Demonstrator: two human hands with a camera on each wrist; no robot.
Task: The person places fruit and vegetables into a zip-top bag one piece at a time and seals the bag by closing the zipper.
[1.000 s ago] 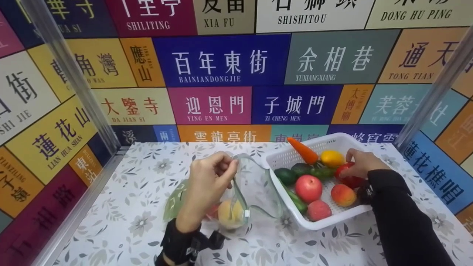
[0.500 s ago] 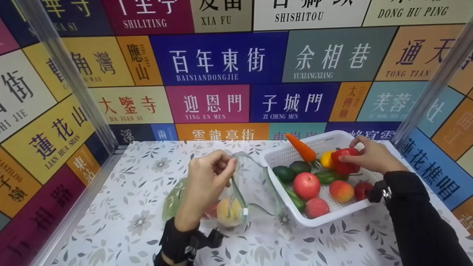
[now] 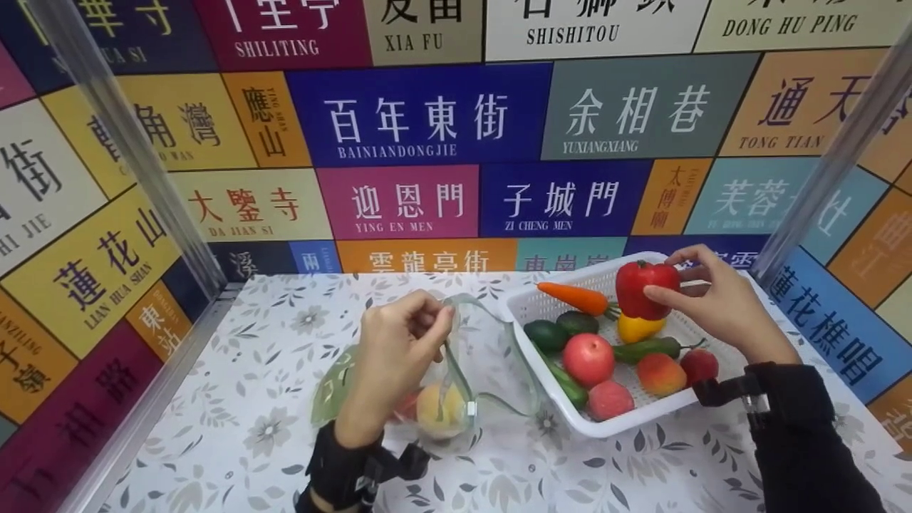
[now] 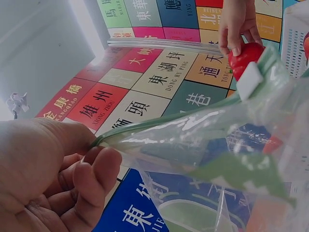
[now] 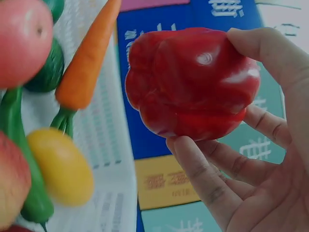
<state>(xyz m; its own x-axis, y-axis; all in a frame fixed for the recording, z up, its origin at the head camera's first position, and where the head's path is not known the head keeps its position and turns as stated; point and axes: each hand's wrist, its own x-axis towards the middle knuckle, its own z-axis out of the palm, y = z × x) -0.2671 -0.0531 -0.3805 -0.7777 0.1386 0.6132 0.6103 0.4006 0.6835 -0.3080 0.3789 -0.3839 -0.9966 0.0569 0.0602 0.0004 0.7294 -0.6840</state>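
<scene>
Between thumb and fingers, my right hand [image 3: 719,303] grips a red bell pepper [image 3: 645,288], held up over the back of the white basket [image 3: 598,427]. The right wrist view shows the pepper [image 5: 193,82] from its lobed end. My left hand [image 3: 402,342] pinches the edge of a clear zip bag [image 3: 502,370] with a green rim and a white slider [image 4: 250,81], and the bag's mouth gapes towards the basket. Inside the bag lies a yellowish peach [image 3: 438,412], with something red beside it, partly behind the left wrist.
In the basket lie a carrot [image 3: 573,296], a lemon [image 3: 640,328], a green pepper [image 3: 648,349], a pink tomato-like fruit [image 3: 588,360], several peaches and dark green vegetables. A floral cloth [image 3: 235,442] covers the table. Behind stands a wall of coloured name signs [image 3: 420,117].
My right hand has lifted the red bell pepper out from among the produce and moved it up and left. The carrot has tipped lower. My left hand keeps its hold on the bag.
</scene>
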